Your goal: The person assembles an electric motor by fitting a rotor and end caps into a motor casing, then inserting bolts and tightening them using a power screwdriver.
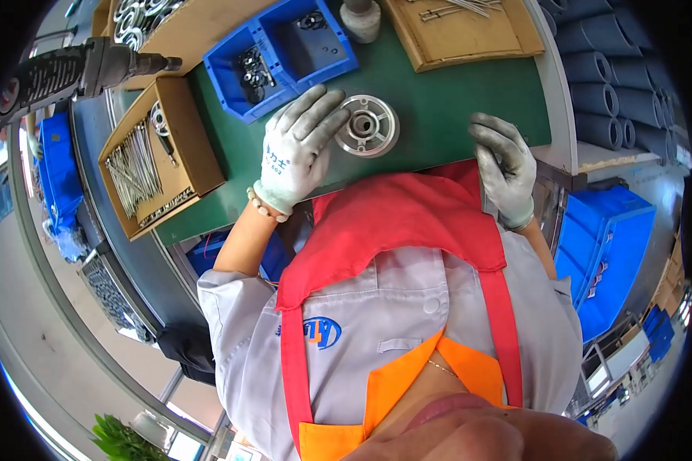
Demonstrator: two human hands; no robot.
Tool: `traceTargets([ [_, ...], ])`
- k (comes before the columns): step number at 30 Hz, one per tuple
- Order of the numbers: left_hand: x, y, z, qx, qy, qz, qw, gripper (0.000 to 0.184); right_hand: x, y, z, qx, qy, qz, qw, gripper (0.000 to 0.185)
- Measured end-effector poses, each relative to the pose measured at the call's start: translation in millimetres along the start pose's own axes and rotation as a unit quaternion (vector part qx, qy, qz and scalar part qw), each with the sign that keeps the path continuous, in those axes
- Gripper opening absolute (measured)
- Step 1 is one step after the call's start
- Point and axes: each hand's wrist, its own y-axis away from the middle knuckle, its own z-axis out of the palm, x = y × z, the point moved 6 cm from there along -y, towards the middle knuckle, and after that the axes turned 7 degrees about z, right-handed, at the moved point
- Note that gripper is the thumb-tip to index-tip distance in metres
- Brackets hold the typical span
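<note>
A round cast-metal part with spokes and a central hub (367, 144) lies on the green bench top (430, 115). My left hand (296, 146), in a white glove with grey-stained fingers, is at the part's left side. Its fingers are stretched out, and the fingertips overlap the part's rim; whether they press on it I cannot tell. My right hand (507, 170), gloved the same way, hovers by the bench's front edge, to the right of the part. Its fingers are loosely bent and apart from the thumb, with nothing visible between them.
Blue bins (281, 58) with small dark parts stand at the back. A cardboard box (204, 154) of long metal rods is at left, a cardboard tray (469, 46) with more rods at back right. A power tool (92, 69) juts in from the left. Grey tubes (592, 100) are stacked at right.
</note>
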Motion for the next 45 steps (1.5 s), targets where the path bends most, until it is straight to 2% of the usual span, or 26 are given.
traceTargets([
  [2, 10.7, -12.0, 6.8, -0.029, 0.039, -0.024, 0.999, 0.057, 4.4, 8.0, -8.8, 0.015, 0.007, 0.019, 1.0, 0.023],
  [4, 19.5, -21.4, 22.0, -0.102, 0.068, -0.031, 0.992, 0.085, 0.4, 12.5, -17.5, -0.002, 0.068, -0.022, 0.997, 0.022],
  [6, 28.5, -29.4, 37.4, -0.152, 0.009, -0.021, 0.988, 0.078, -4.5, 16.4, -35.4, -0.028, 0.119, -0.079, 0.989, 0.025],
  [8, 31.7, -30.4, 49.9, -0.152, 0.006, -0.026, 0.988, 0.07, -8.8, 25.8, -78.2, 0.026, 0.147, -0.123, 0.981, 0.025],
  [11, 28.7, -19.6, 60.4, -0.13, -0.02, -0.045, 0.99, 0.073, -29.3, 54.2, -186.4, 0.211, 0.349, -0.052, 0.911, 0.024],
  [15, 27.8, -15.2, 58.1, -0.085, -0.047, -0.068, 0.993, 0.074, 33.9, 157.9, -352.4, 0.502, 0.246, 0.176, 0.81, 0.025],
  [17, 25.4, -14.5, 56.3, -0.075, -0.056, -0.072, 0.993, 0.071, 108.4, 220.0, -424.6, 0.557, 0.19, 0.243, 0.771, 0.031],
  [19, 21.1, -12.9, 56.0, -0.076, -0.062, -0.085, 0.992, 0.069, 157.7, 252.5, -449.8, 0.463, 0.245, 0.391, 0.757, 0.036],
  [21, 20.5, -14.7, 53.2, -0.065, -0.067, -0.108, 0.99, 0.068, 237.3, 273.6, -449.1, 0.243, 0.402, 0.522, 0.712, 0.043],
  [23, 26.3, -17.1, 52.4, -0.095, -0.068, -0.111, 0.987, 0.069, 313.8, 300.7, -429.9, 0.023, 0.374, 0.61, 0.698, 0.044],
  [24, 30.7, -19.7, 48.3, -0.09, -0.061, -0.134, 0.985, 0.068, 275.8, 273.5, -405.6, 0.069, 0.249, 0.676, 0.69, 0.053],
  [25, 31.7, -19.9, 45.5, -0.079, -0.062, -0.128, 0.987, 0.067, 340.9, 289.9, -402.2, -0.079, 0.543, 0.428, 0.718, 0.069],
  [26, 31.7, -20.0, 43.6, -0.076, -0.061, -0.139, 0.985, 0.067, 381.6, 293.9, -410.9, 0.198, 0.234, 0.611, 0.73, 0.078],
  [27, 33.1, -20.3, 42.6, -0.073, -0.057, -0.147, 0.985, 0.067, 394.3, 291.0, -403.4, 0.289, 0.17, 0.536, 0.775, 0.079],
  [28, 34.8, -21.6, 40.7, -0.069, -0.071, -0.156, 0.983, 0.066, 410.0, 298.1, -409.0, 0.244, 0.268, 0.599, 0.714, 0.068],
  [29, 33.6, -21.6, 36.7, -0.048, -0.077, -0.175, 0.98, 0.066, 360.2, 287.6, -394.3, 0.312, 0.267, 0.618, 0.67, 0.066],
  [30, 34.4, -21.8, 36.3, -0.047, -0.073, -0.169, 0.982, 0.065, 387.0, 290.0, -397.9, 0.185, 0.285, 0.68, 0.65, 0.067],
  [31, 35.7, -21.4, 37.7, -0.051, -0.065, -0.16, 0.984, 0.064, 400.4, 315.8, -405.3, 0.287, 0.173, 0.723, 0.604, 0.067],
  [33, 35.1, -20.1, 36.3, -0.038, -0.062, -0.173, 0.982, 0.065, 387.6, 309.4, -415.2, 0.12, 0.225, 0.69, 0.677, 0.069],
  [34, 34.7, -19.7, 36.2, -0.042, -0.062, -0.173, 0.982, 0.065, 373.4, 309.8, -418.5, 0.118, 0.238, 0.682, 0.681, 0.069],
  [35, 34.3, -18.6, 36.2, -0.049, -0.064, -0.172, 0.982, 0.066, 357.5, 316.4, -418.7, 0.272, 0.079, 0.651, 0.705, 0.065],
  [36, 33.0, -16.2, 37.6, -0.048, -0.063, -0.169, 0.983, 0.067, 341.7, 322.2, -416.9, 0.41, -0.09, 0.59, 0.69, 0.061],
  [37, 33.7, -15.7, 35.3, -0.048, -0.063, -0.172, 0.982, 0.067, 312.3, 316.1, -420.8, 0.405, -0.137, 0.596, 0.68, 0.054],
  [39, 34.9, -18.0, 34.6, -0.063, -0.058, -0.183, 0.979, 0.068, 286.3, 302.1, -445.2, 0.443, -0.243, 0.46, 0.73, 0.049],
  [42, 29.8, -15.2, 38.8, -0.051, -0.054, -0.177, 0.981, 0.068, 167.8, 236.8, -426.9, 0.462, -0.319, 0.305, 0.769, 0.054],
  [45, 28.7, -14.8, 39.3, -0.054, -0.05, -0.176, 0.982, 0.069, 89.3, 167.0, -375.4, 0.356, -0.408, 0.16, 0.825, 0.06],
])
